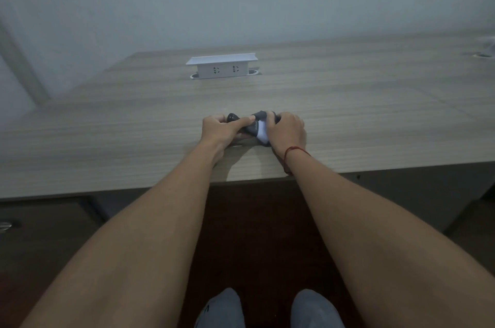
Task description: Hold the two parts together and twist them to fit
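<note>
Both hands grip one dark grey-and-white sock bundle [255, 128] near the desk [107, 127] front edge, left hand [222, 128] fingers curled on its left end, right hand [285, 131] wrapped round the right, so uneven pull could unroll it.

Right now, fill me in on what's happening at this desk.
A person stands at a wood-grain desk and works with both hands on a small bundle of dark grey and white fabric, possibly socks, lying near the front edge. The left hand grips its dark left end, the index finger stretched across it; the right hand is curled over the right end. Further back, a white pop-up socket box stands raised from the desktop.
</note>
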The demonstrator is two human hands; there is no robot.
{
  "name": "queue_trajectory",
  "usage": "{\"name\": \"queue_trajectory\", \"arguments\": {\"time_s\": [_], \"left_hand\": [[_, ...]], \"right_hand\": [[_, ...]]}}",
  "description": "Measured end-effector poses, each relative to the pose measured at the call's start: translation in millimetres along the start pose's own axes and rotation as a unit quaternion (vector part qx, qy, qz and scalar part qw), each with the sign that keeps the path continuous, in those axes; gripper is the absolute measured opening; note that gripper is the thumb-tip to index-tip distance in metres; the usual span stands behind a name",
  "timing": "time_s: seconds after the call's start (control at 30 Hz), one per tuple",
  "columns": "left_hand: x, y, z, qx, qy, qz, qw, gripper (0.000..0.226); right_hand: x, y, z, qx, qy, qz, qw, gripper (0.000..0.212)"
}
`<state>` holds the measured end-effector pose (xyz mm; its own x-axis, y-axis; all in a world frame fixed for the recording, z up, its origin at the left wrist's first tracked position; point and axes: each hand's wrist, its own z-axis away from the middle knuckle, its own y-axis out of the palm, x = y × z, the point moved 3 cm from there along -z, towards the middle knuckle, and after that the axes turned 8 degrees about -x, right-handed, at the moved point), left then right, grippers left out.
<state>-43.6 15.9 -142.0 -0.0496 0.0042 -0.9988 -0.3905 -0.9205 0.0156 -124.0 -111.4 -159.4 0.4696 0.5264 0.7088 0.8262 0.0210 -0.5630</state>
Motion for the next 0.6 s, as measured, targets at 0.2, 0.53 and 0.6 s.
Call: {"name": "queue_trajectory", "arguments": {"time_s": [0.2,0.53,0.6], "left_hand": [[2,0,-8,-0.014,0.006,-0.018,1.000,0.052],[0,-6,-17,-0.270,0.078,-0.082,0.956,0.037],[1,-6,-19,-0.255,0.092,-0.070,0.960,0.035]], "right_hand": [[0,-2,-1,0.002,0.000,-0.002,1.000,0.049],[7,-1,10,0.065,-0.067,0.008,0.996,0.051],[8,-1,13,0.093,-0.090,0.033,0.991,0.065]]}}
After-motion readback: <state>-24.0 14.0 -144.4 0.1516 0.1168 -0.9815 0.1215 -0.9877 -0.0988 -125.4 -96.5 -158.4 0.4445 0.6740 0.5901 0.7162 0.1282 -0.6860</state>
